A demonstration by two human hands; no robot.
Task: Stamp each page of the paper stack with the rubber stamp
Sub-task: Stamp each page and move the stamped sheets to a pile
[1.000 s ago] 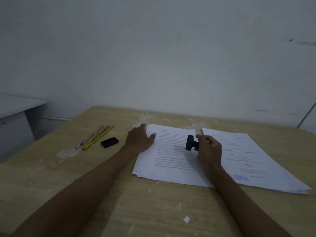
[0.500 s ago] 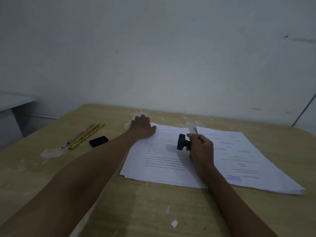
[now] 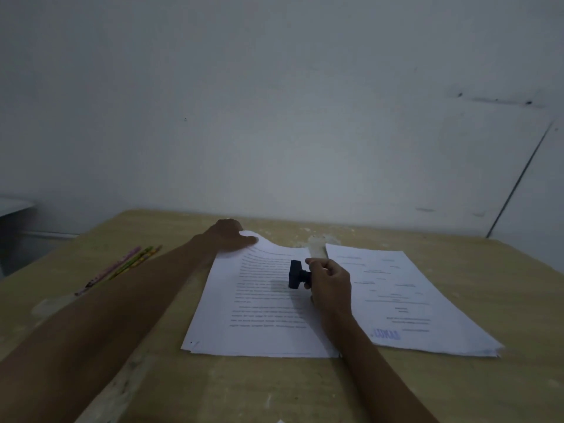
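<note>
Two piles of printed paper lie side by side on the wooden table. The left paper stack (image 3: 253,312) has its far left corner lifted, pinched by my left hand (image 3: 230,235). My right hand (image 3: 328,280) holds the black rubber stamp (image 3: 296,274) by its handle, tipped sideways a little above the middle of that stack. To the right lies a second pile (image 3: 409,300) whose top sheet carries a blue stamp mark (image 3: 385,333) near its front edge.
Several pencils (image 3: 128,264) lie on the table (image 3: 274,389) to the left, partly behind my left forearm. A white wall rises just beyond the table's far edge. A pale desk corner (image 3: 13,206) shows at far left.
My left hand has slid to the stack's far corner and lifted the top sheet. The black ink pad is hidden now behind my forearm. The stamp hand barely moved.
</note>
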